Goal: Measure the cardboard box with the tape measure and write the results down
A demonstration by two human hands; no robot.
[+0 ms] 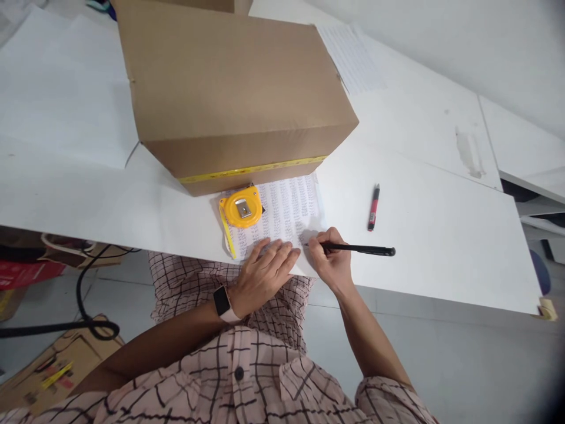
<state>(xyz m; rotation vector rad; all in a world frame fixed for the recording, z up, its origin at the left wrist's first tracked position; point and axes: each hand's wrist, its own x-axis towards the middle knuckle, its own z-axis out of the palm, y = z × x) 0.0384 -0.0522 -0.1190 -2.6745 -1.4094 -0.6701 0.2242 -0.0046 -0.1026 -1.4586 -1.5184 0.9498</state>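
Note:
My right hand (pixel 330 259) grips a black pen (pixel 368 249), its tip down on a sheet of paper (pixel 286 206) filled with columns of handwriting. Flat on the lower edge of that sheet lies my left hand (pixel 267 271), fingers stretched out and holding nothing. A yellow tape measure (pixel 242 207) rests on the sheet's left part, a short length of its blade pulled out toward me. Behind it a large cardboard box (pixel 242 82) covers the sheet's far end.
A red and black pen (pixel 374 207) lies on the white table (pixel 441 235) to the right. Blank white sheets (pixel 66 88) are at the left, and another written sheet (pixel 351 56) is behind the box. A black cable (pixel 83 294) and flattened cardboard (pixel 57 365) are on the floor.

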